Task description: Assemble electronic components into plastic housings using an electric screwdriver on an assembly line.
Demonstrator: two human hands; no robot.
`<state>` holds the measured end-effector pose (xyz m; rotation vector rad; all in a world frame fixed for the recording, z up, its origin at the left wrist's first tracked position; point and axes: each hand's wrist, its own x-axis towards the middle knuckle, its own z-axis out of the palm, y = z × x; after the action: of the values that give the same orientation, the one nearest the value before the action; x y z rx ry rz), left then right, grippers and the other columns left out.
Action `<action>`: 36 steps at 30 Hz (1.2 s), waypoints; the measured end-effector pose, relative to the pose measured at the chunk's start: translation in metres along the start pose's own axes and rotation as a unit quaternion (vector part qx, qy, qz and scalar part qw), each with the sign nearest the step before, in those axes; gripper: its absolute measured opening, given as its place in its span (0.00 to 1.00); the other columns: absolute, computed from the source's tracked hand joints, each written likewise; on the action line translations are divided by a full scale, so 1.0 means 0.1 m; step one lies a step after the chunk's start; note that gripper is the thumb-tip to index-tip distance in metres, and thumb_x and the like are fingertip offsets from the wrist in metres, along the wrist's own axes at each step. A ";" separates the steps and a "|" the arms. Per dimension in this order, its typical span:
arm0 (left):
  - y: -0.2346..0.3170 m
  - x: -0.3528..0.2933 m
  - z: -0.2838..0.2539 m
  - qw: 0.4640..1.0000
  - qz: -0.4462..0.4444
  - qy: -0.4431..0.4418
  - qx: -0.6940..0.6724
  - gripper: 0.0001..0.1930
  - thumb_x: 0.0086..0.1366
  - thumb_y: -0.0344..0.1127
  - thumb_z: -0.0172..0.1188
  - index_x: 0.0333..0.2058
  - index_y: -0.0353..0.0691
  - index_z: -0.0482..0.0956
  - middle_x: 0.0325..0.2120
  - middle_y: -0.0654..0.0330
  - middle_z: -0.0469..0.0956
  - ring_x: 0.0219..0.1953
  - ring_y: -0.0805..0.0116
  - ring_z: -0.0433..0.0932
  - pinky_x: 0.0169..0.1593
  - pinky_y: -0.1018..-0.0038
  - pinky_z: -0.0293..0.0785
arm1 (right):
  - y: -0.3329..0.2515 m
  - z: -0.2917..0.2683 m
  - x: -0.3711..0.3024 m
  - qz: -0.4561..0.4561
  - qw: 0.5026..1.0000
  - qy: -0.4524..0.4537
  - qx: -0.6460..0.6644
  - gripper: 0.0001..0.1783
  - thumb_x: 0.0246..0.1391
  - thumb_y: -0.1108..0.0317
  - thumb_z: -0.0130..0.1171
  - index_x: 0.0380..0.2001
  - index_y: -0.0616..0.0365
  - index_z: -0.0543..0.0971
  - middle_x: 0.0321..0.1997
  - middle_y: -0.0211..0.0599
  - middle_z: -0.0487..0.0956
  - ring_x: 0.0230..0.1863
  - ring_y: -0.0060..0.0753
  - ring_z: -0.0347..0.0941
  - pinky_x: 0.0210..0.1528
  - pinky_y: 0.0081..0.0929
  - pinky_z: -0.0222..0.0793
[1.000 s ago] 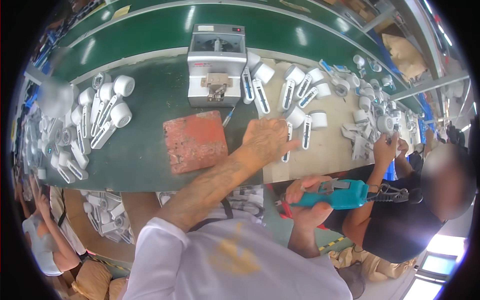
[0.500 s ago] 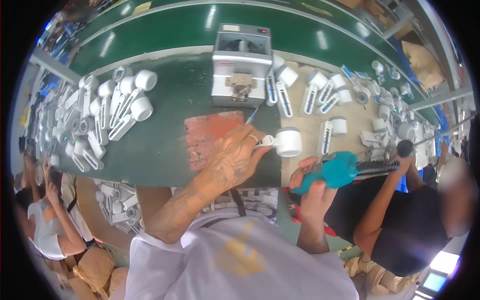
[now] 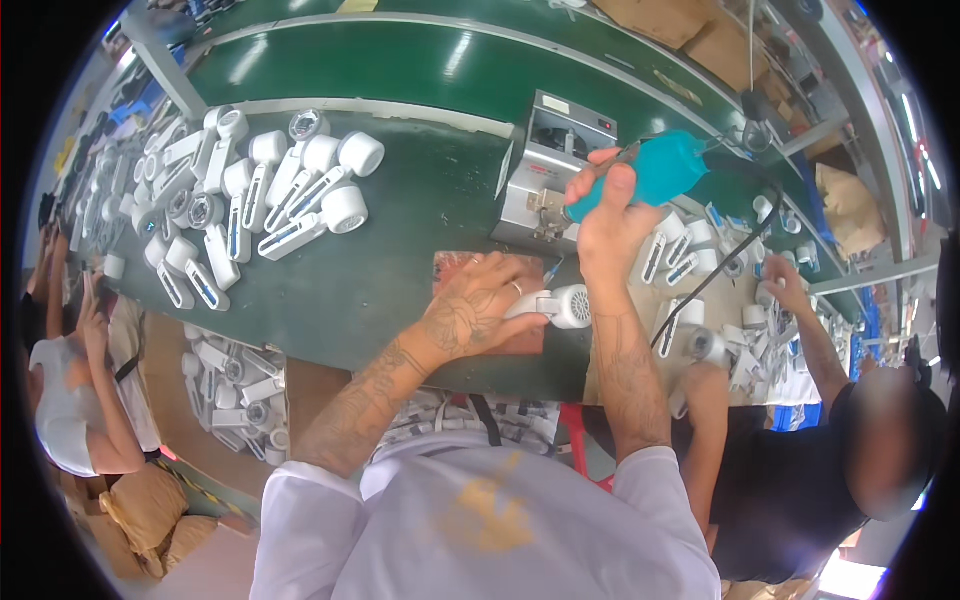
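My left hand [image 3: 475, 305] is closed around the handle of a white handheld fan [image 3: 570, 307] over a worn red pad [image 3: 525, 341]. The fan's round head points right, with its grille showing. In my right hand [image 3: 615, 240] is a teal electric screwdriver [image 3: 665, 165], gripped round its body. Its nose end points left and down at the metal front of a grey screw feeder [image 3: 522, 205]; whether the tip touches it I cannot tell. A thin blue-tipped piece [image 3: 553, 270] sticks out just beyond my left fingers.
Several white fans [image 3: 300, 190] lie piled on the left of the green table; others [image 3: 680, 250] are on brown paper at right. A box of fans [image 3: 235, 390] stands below left. The screwdriver's black cord [image 3: 735, 253] loops at right. Co-workers sit on both sides.
My right hand has lifted the screwdriver from the table's front edge to the screw feeder. The left hand has turned the fan so its grille shows. The whole view has shifted.
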<state>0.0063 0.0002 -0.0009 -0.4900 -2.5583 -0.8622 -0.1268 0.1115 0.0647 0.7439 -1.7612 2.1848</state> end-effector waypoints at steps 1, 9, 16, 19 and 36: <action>-0.01 0.01 0.01 1.000 0.004 -0.003 0.004 0.22 0.60 0.48 0.66 0.48 0.42 0.80 0.47 0.61 0.77 0.47 0.57 0.75 0.51 0.63 0.73 | 0.09 -0.01 0.00 -0.013 1.000 -0.003 0.023 0.24 0.65 0.48 0.55 0.37 0.64 0.73 0.22 0.32 0.72 0.22 0.26 0.70 0.26 0.25 0.67; -0.08 0.04 0.06 0.999 -0.035 0.011 -0.017 0.21 0.62 0.48 0.64 0.48 0.41 0.80 0.45 0.58 0.77 0.46 0.54 0.75 0.53 0.59 0.72 | 0.16 -0.01 -0.07 -0.001 1.000 -0.025 -0.001 0.25 0.65 0.46 0.55 0.36 0.62 0.71 0.20 0.33 0.71 0.20 0.28 0.69 0.25 0.27 0.67; -0.05 0.05 0.03 0.999 -0.047 0.011 -0.017 0.21 0.59 0.46 0.68 0.48 0.42 0.81 0.44 0.59 0.78 0.44 0.54 0.75 0.51 0.60 0.73 | -0.06 -0.26 -0.36 0.051 0.996 -0.023 0.063 0.23 0.64 0.53 0.59 0.42 0.67 0.71 0.38 0.39 0.75 0.23 0.26 0.71 0.23 0.26 0.70; -0.07 0.03 0.07 0.999 -0.049 0.010 -0.018 0.22 0.59 0.46 0.68 0.49 0.42 0.80 0.44 0.59 0.77 0.45 0.54 0.75 0.51 0.61 0.72 | -0.12 -0.22 -0.42 0.066 0.998 -0.014 -0.005 0.35 0.62 0.36 0.52 0.40 0.66 0.71 0.20 0.34 0.71 0.21 0.29 0.69 0.25 0.28 0.68; -0.04 0.05 0.03 0.998 -0.056 -0.032 0.009 0.24 0.65 0.49 0.60 0.52 0.38 0.77 0.44 0.54 0.74 0.48 0.54 0.72 0.55 0.55 0.69 | 0.04 -0.22 -0.58 0.083 0.995 -0.042 0.043 0.29 0.63 0.41 0.56 0.33 0.61 0.69 0.22 0.36 0.70 0.23 0.30 0.68 0.26 0.29 0.68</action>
<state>-0.0001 -0.0003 -0.0028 -0.3774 -2.6725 -0.8728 -0.0853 0.1394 0.0279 0.7439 -1.8410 2.3833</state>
